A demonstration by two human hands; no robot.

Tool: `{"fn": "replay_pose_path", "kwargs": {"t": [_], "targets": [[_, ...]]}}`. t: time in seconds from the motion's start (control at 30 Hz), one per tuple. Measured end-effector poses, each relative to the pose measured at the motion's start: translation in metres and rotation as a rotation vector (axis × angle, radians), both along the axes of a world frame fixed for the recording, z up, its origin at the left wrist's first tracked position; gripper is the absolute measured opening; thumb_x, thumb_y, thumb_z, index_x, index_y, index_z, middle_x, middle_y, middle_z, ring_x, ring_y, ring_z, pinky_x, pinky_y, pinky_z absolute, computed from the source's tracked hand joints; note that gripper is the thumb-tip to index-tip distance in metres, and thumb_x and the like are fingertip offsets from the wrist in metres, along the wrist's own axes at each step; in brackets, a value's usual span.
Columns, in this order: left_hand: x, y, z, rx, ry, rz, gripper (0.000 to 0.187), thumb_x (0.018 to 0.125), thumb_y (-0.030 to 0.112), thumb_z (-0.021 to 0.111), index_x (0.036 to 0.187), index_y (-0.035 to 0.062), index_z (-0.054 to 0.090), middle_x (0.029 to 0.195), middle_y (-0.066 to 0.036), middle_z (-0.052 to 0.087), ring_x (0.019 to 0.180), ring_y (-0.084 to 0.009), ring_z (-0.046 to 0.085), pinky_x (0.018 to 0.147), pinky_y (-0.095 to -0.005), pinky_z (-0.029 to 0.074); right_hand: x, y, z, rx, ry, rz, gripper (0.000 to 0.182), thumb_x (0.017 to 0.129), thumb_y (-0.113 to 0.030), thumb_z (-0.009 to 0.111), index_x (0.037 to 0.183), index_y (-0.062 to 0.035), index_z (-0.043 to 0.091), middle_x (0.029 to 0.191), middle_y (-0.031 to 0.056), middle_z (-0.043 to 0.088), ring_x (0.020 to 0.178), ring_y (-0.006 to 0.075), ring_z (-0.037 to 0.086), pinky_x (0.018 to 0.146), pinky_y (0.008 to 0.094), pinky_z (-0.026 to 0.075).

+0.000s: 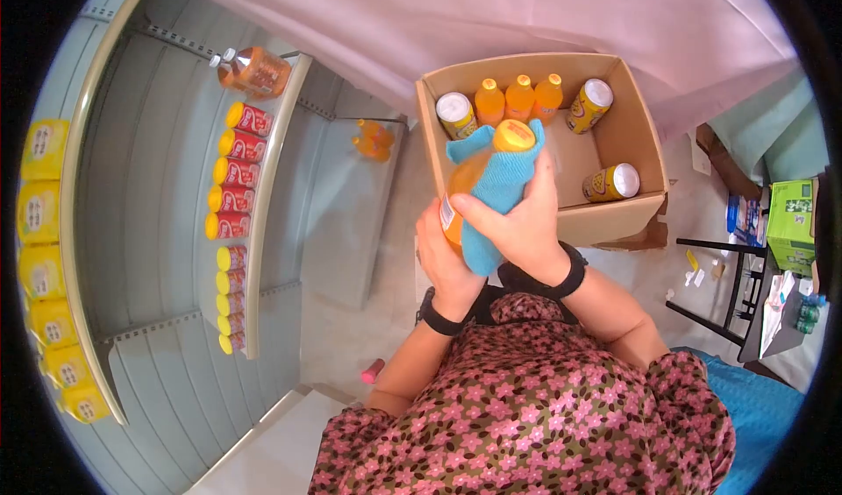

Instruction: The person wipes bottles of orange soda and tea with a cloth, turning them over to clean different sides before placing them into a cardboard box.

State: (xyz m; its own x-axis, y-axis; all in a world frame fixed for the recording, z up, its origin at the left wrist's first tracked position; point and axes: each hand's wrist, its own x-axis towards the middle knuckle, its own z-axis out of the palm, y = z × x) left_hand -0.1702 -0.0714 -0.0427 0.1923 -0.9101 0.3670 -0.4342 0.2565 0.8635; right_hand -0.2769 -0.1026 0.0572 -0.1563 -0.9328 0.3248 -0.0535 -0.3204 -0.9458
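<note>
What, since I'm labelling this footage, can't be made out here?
Head view: much of the held bottle, behind the blue cloth, left hand and right hand.
Head view: floor of the box, partly behind the same cloth and hands.
Head view: print on the far shelf's orange bottles, too small.
Head view: print on the yellow packs, too small.

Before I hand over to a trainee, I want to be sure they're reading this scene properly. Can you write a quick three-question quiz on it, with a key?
1. Count: how many orange bottles show inside the carton, leaving out the held bottle?
2. True or false: the held bottle's cap is blue.
3. Pick one: whose thumb lies across the blue cloth?
A) the left hand's
B) the right hand's
C) neither

Key: 1. Three. 2. False; the cap is orange-yellow. 3. B, the right hand's.
</note>
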Motion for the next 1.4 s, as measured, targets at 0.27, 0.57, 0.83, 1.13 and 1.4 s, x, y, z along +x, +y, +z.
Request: {"fn": "replay_pose_path", "kwargs": {"t": [0.27, 0.57, 0.83, 1.13, 1.4], "targets": [[0.024, 0.011, 0.045, 0.253, 0.234, -0.331, 0.081, 0.064, 0.016, 0.077, 0.127, 0.0008, 0.028, 0.12, -0.014, 0.046, 0.109, -0.0222, 0.05, 0.089, -0.0335, 0.041, 0.015, 0.003, -0.023, -0.06, 0.151, 0.154, 0.089, 0.061, -0.018, 0.078, 0.13, 0.001, 0.025, 0.119, 0.0132, 0.042, 0.109, 0.0211, 0.045, 0.092, 0.0354, 0.038], [0.058, 0.016, 0.043, 0.353, 1.059, -0.531, 0.075, 0.082, 0.041, 0.056, 0.137, 0.0054, 0.019, 0.134, -0.011, 0.035, 0.125, -0.0223, 0.034, 0.103, -0.037, 0.028, 0.027, 0.021, -0.047, 0.145, -0.027, 0.579, 0.099, 0.067, -0.02, 0.076, 0.136, 0.0032, 0.009, 0.132, 0.018, 0.032, 0.124, 0.0246, 0.032, 0.101, 0.0371, 0.029], [0.061, 0.012, 0.026, 0.328, 0.893, -0.399, 0.082, 0.079, 0.062, 0.049, 0.134, 0.0033, 0.028, 0.131, -0.011, 0.041, 0.118, -0.0241, 0.043, 0.098, -0.0388, 0.036, 0.029, 0.031, -0.052, 0.144, 0.226, 0.585, 0.095, 0.072, -0.024, 0.07, 0.136, 0.0061, 0.006, 0.136, 0.0226, 0.025, 0.128, 0.0312, 0.025, 0.105, 0.0366, 0.022], [0.061, 0.025, 0.022, 0.566, 1.252, -0.73, 0.079, 0.078, 0.055, 0.057, 0.133, 0.0058, 0.028, 0.128, -0.006, 0.043, 0.116, -0.0176, 0.044, 0.097, -0.0334, 0.036, 0.02, -0.039, -0.023, 0.467, -0.498, 1.019, 0.09, 0.067, -0.04, 0.073, 0.134, -0.0032, 0.026, 0.121, 0.0104, 0.047, 0.11, 0.0196, 0.049, 0.095, 0.034, 0.039], [0.046, 0.015, 0.028, 0.478, 0.825, -0.456, 0.066, 0.089, 0.052, 0.038, 0.132, 0.0034, 0.027, 0.129, -0.008, 0.039, 0.119, -0.0169, 0.038, 0.099, -0.0337, 0.031, 0.018, -0.042, -0.016, 0.422, -0.449, 0.754, 0.065, 0.069, -0.023, 0.073, 0.121, -0.0023, 0.041, 0.106, 0.005, 0.052, 0.095, 0.0124, 0.051, 0.085, 0.029, 0.043]]}}
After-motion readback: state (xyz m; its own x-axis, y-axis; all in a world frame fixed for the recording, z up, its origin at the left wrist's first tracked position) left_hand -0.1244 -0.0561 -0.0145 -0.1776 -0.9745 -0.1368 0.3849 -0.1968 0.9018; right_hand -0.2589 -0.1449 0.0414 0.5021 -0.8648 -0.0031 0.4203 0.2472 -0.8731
